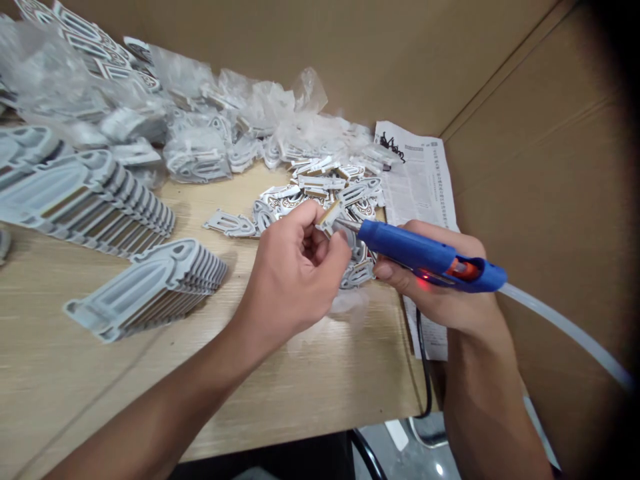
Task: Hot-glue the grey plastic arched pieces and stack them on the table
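My left hand pinches a small white plastic piece with a gold-brown strip along it. In my right hand is a blue hot glue gun, its metal nozzle at the piece and a red light glowing on its side. A long translucent glue stick runs out of the gun's back. Behind my left hand lies a loose heap of white and grey pieces, some with brown patterns. My fingers and the gun's tip cover part of that heap.
Two leaning rows of grey arched pieces stand on the wooden table at the left. Clear plastic bags of parts line the back. A newspaper sheet lies at the right, by cardboard walls. A black cord hangs below the gun.
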`<state>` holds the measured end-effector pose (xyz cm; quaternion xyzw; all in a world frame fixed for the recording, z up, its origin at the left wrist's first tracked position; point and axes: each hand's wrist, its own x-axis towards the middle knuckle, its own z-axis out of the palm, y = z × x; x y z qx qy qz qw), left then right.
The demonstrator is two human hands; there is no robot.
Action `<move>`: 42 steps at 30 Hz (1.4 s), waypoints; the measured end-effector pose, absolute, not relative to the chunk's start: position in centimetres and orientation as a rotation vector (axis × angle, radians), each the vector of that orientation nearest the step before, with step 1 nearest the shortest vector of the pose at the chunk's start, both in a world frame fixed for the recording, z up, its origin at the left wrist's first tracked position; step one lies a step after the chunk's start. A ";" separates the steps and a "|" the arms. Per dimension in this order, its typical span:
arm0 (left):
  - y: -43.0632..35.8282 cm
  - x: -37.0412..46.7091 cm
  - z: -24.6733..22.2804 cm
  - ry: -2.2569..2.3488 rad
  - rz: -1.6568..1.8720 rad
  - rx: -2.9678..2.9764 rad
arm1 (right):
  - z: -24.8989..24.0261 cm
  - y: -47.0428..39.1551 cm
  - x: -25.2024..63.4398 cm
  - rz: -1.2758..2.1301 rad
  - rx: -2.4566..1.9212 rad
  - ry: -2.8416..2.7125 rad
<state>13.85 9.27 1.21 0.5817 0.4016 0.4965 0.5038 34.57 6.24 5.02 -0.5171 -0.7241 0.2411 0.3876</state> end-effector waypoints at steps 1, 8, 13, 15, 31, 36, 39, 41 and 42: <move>9.3 13.9 1.2 0.976 1.207 1.399 | 4.9 6.2 34.5 0.605 -1.333 -1.827; 9.3 14.3 1.0 0.933 1.190 1.292 | 3.8 6.3 35.3 0.861 -1.126 -1.409; 9.2 14.5 2.2 0.771 1.195 1.128 | 3.2 6.9 35.3 0.923 -1.256 -1.325; 9.1 14.5 2.6 0.750 1.208 1.122 | 3.0 7.1 34.9 1.047 -1.225 -1.278; 8.8 14.0 2.0 0.756 1.098 1.315 | 3.4 7.8 33.3 1.118 -1.081 -1.050; 8.2 13.9 1.6 1.005 1.341 1.996 | 3.4 7.5 33.3 1.123 -1.074 -1.040; 6.6 13.2 2.6 1.047 1.447 2.200 | 3.4 7.2 33.5 1.147 -1.037 -1.067; 4.9 12.1 3.4 1.111 1.496 2.225 | 3.3 7.1 33.8 1.168 -1.010 -1.117; 4.0 11.2 3.8 1.179 1.527 2.222 | 3.2 7.1 33.9 1.173 -1.001 -1.146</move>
